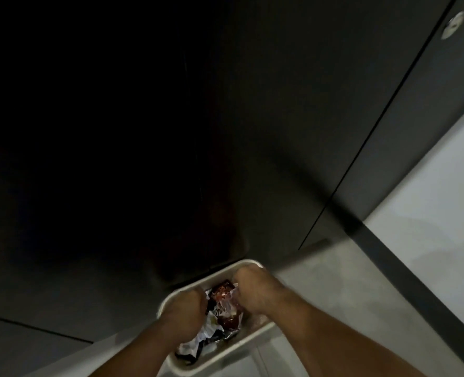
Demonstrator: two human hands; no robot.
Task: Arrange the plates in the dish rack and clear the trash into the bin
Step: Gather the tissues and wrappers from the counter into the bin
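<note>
A white bin (pixel 225 353) with a rounded rectangular rim sits low in the frame. Crumpled wrappers (pixel 222 308), red, silver and black, fill it. My left hand (pixel 183 308) is curled over the wrappers at the bin's left side. My right hand (pixel 255 289) is curled over them at the far right corner. Both hands press down into the trash with knuckles up; the fingers are hidden under the hands. No plates or dish rack are in view.
Dark cabinet fronts (pixel 280 104) fill most of the view, with a narrow door gap (pixel 375 131) running diagonally and a round white fitting (pixel 453 24) at top right. Pale grey floor (pixel 429 227) lies to the right of the bin.
</note>
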